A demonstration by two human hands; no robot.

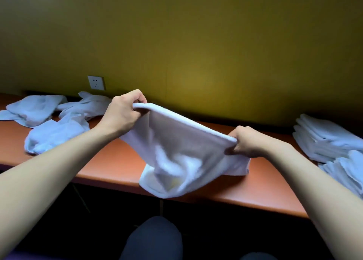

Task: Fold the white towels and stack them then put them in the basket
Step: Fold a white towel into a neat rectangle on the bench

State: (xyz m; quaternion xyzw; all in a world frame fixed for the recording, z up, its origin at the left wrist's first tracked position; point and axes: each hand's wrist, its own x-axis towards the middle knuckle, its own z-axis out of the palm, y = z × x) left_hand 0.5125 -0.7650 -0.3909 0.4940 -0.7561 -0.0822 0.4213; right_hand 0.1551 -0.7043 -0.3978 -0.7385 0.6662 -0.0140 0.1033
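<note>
A white towel (182, 153) hangs stretched between my hands above the orange table (110, 161). My left hand (125, 112) pinches its upper left corner, and my right hand (249, 142) grips the right corner. The towel's lower part sags onto the table's front edge. Several unfolded white towels (53, 122) lie crumpled at the left. A stack of folded white towels (326, 138) sits at the far right. No basket is in view.
A yellow-green wall runs close behind the table, with a white power socket (96, 82) at the left. More folded towels (347, 171) lie in front of the stack at the right edge. My knee (155, 238) shows below the table's front edge.
</note>
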